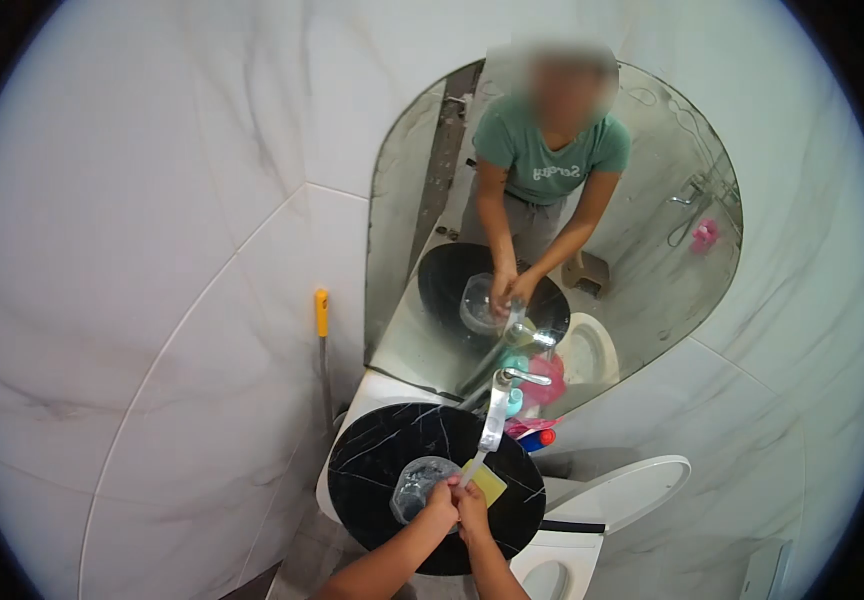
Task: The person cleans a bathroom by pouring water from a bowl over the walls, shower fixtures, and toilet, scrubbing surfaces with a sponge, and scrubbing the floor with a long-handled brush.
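Observation:
My left hand [443, 499] and my right hand [471, 507] meet over the black marbled basin [372, 450], fingers drawn in and touching. Whatever they hold, if anything, is too small to make out. A clear plastic bowl [414, 484] sits in the basin beside and partly behind my left hand. Just past my right hand is a flat yellow square piece [489, 484], either a sponge or a cloth. The chrome faucet [495, 415] stands over the basin, and a pale stream of water [471, 468] runs from it down to my fingers.
A large mirror [652, 150] on the marbled wall reflects a person at the basin. Behind the faucet stand a teal bottle [514, 402] and a red-and-blue item [538, 440]. A toilet with raised lid [642, 490] is at right, a yellow-handled stick [322, 315] at left.

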Demonstrator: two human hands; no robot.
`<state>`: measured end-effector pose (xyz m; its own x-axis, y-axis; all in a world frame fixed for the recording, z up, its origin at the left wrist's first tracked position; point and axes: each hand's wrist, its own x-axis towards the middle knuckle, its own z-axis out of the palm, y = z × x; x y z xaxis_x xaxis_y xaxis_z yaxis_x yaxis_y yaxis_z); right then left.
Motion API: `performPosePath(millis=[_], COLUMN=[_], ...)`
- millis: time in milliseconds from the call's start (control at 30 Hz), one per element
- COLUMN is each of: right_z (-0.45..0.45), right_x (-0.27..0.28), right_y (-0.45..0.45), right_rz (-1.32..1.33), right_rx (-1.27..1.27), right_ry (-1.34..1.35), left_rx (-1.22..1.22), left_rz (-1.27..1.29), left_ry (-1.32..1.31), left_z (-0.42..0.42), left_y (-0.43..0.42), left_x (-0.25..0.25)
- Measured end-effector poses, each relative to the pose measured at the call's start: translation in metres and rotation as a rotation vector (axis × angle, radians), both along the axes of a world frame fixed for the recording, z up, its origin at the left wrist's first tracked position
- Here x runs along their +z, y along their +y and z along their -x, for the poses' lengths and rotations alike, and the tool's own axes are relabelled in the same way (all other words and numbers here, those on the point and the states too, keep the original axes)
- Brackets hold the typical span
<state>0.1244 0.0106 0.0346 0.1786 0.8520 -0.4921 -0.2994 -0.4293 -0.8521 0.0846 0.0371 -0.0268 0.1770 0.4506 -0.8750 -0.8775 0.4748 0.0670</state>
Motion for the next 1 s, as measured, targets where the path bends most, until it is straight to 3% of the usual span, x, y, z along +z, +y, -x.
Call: performPosePath(millis=[100,267,333,433,933,1000], right_z=[-0.003,0.000,0.000,-0.002,-0.009,-0.004], right_x=[-0.024,-0.011,-0.012,-0.010,-0.021,-0.002], right_y=[0.000,-0.005,-0.005,-0.005,-0.005,0.001], right_rz=[-0.040,0.042,0.057,0.058,0.152,0.052], right_rx=[-0.007,-0.069,-0.103,-0.086,0.040,0.060], right_ry=[-0.004,0.117,0.134,0.136,0.006,0.015], left_rx=[0.025,0.001,-0.010,-0.070,-0.203,-0.193], left_rz=[-0.051,-0.079,-0.186,0.023,0.005,0.061], left_ry=[0.088,0.050,-0.192,-0.019,-0.126,-0.017], left_z=[0.001,0.007,0.011,0.007,0.008,0.007], left_y=[0.000,-0.006,-0.008,-0.001,-0.017,-0.009], left_x=[-0.014,-0.024,-0.035,0.012,-0.037,-0.006])
